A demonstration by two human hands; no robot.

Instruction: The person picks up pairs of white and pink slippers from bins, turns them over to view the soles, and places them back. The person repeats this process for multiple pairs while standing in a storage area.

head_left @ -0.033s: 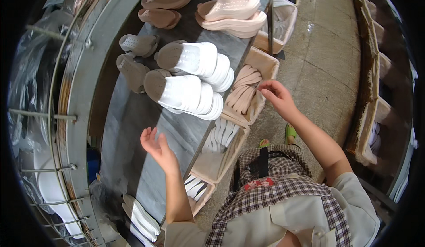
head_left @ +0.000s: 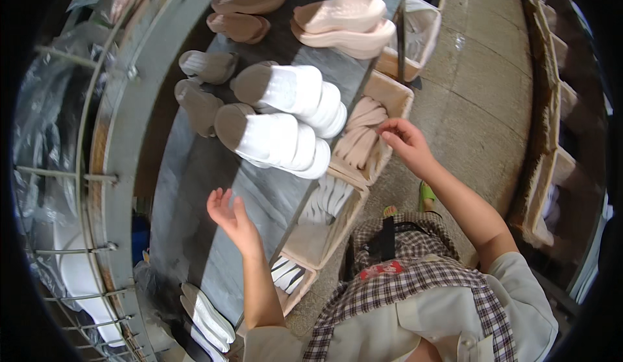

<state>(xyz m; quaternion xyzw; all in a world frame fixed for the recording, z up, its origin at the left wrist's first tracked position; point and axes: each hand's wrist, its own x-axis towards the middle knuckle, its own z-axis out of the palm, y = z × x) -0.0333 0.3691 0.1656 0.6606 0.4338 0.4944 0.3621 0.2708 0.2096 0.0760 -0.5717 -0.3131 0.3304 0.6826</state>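
My left hand (head_left: 232, 219) is raised over the grey work surface (head_left: 256, 190), its fingers apart and nothing in it. Beyond it lie two stacks of white shoe soles, a nearer stack (head_left: 276, 138) and a farther stack (head_left: 295, 89), brightly lit. My right hand (head_left: 407, 143) hovers at the edge of a lined bin (head_left: 403, 102) of beige curved strips (head_left: 359, 132). Its thumb and fingers are loosely parted, with nothing visible between them. Smaller beige-grey soles (head_left: 207, 67) sit left of the white stacks.
Pale pink soles (head_left: 344, 21) and brownish soles (head_left: 240, 28) lie at the far end. Along the surface's right edge stand more bins, one with white strips (head_left: 324, 196). A metal frame (head_left: 120, 141) runs along the left. Shelving with bins (head_left: 548, 187) lines the right side.
The surface, soles and bins have shifted slightly to the right in the picture. Both hands keep almost the same place and pose.
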